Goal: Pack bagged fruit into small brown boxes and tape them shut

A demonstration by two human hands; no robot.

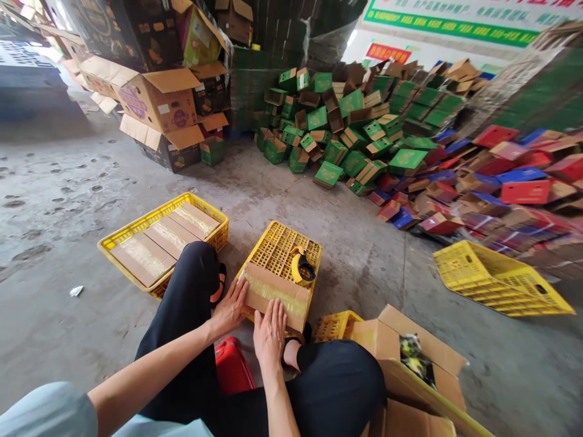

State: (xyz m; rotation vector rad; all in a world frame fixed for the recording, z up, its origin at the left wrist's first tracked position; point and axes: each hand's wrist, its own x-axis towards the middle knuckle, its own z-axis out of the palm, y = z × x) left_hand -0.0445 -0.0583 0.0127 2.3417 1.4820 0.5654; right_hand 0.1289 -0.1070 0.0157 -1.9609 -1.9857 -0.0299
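Observation:
In front of me a brown cardboard box (277, 297), taped along its top, lies on an upturned yellow plastic crate (268, 249). My left hand (230, 306) rests flat with fingers stretched against the box's left end. The fingers of my right hand (271, 331) lie extended on its near edge. Just beyond the box, a yellow and black tape dispenser (303, 266) sits on the crate. To the left, another yellow crate (157, 215) holds three taped cardboard boxes (169, 235).
At right stands an open carton (392, 346) with dark packets inside, near a tipped yellow crate (496, 285). A red object (233, 364) lies between my legs. Piles of green boxes (328, 173) and red and blue boxes (523, 191) fill the back. Open cartons (159, 103) are stacked back left.

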